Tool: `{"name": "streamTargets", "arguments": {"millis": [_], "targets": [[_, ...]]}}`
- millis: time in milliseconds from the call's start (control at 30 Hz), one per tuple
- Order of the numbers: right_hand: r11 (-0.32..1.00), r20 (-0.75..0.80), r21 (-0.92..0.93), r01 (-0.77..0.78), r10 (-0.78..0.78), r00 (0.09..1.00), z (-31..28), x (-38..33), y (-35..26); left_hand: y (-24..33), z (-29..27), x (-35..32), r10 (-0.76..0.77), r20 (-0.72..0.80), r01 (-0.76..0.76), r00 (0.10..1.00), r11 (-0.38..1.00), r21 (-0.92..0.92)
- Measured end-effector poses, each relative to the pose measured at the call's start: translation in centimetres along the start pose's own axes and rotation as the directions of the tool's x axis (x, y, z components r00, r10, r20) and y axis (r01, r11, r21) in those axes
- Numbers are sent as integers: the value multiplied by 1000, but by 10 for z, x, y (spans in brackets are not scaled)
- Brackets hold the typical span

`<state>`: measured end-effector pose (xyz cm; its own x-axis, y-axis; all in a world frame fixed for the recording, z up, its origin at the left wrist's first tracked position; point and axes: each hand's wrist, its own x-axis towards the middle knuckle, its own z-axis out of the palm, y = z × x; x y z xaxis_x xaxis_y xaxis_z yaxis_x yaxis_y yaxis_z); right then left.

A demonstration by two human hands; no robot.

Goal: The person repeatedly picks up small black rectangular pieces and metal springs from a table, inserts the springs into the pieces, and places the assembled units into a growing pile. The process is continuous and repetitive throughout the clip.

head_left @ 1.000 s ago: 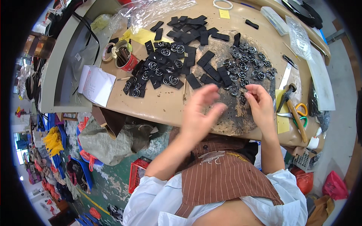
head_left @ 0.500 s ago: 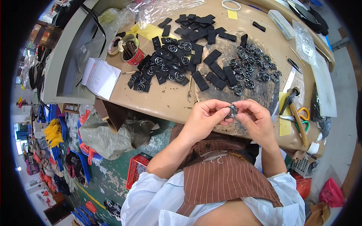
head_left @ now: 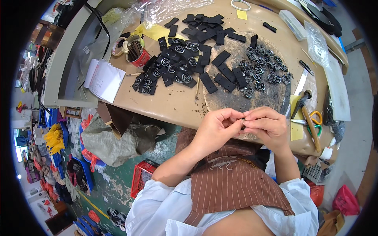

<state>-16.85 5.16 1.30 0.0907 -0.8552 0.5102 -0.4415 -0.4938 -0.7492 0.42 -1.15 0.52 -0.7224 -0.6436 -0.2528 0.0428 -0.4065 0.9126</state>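
At the near edge of the worn round board [head_left: 220,100], my left hand [head_left: 219,128] and my right hand [head_left: 268,125] meet fingertip to fingertip. Both are closed in a pinch on one small dark, shiny swirl ornament, which the fingers now almost wholly hide. Beyond them on the board lie several loose swirl ornaments [head_left: 259,69] of dark metal. Left of these are flat black strips [head_left: 225,83] with small holes. Farther left is a heap of black strips with swirl ornaments [head_left: 165,63] on them.
To the right lie a hammer [head_left: 310,124], scissors [head_left: 316,118] with orange and green handles, and a metal ruler [head_left: 302,83]. A red can of brown sticks [head_left: 141,58], tape rolls [head_left: 118,46] and a paper pad [head_left: 104,80] stand left. More black strips [head_left: 204,29] lie at the back.
My right fingers have closed in over the ornament, hiding most of it, and both hands have drawn closer together. The things on the table have stayed put.
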Motion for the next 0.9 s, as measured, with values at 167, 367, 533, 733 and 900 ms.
{"name": "streamTargets", "arguments": {"millis": [167,367,533,733,900], "targets": [[975,-327,57,-214,221,919,29,-21,-5,-21,7,-3,51,-54,-70,997,892,-446],[932,-255,256,-258,322,912,29,-22,-8,-28,2,-2,-2,-120,-57,993,871,-488],[905,203,232,-356,313,928,-8,-2,-8,-16,-13,-8,-30,21,33,999,983,-181],[949,297,265,-169,87,951,-7,0,-5,-16,-14,-18,-20,129,38,991,990,-133],[958,196,195,-210,172,966,0,-8,-3,-10,-20,-10,56,118,-76,991,983,169]]}}
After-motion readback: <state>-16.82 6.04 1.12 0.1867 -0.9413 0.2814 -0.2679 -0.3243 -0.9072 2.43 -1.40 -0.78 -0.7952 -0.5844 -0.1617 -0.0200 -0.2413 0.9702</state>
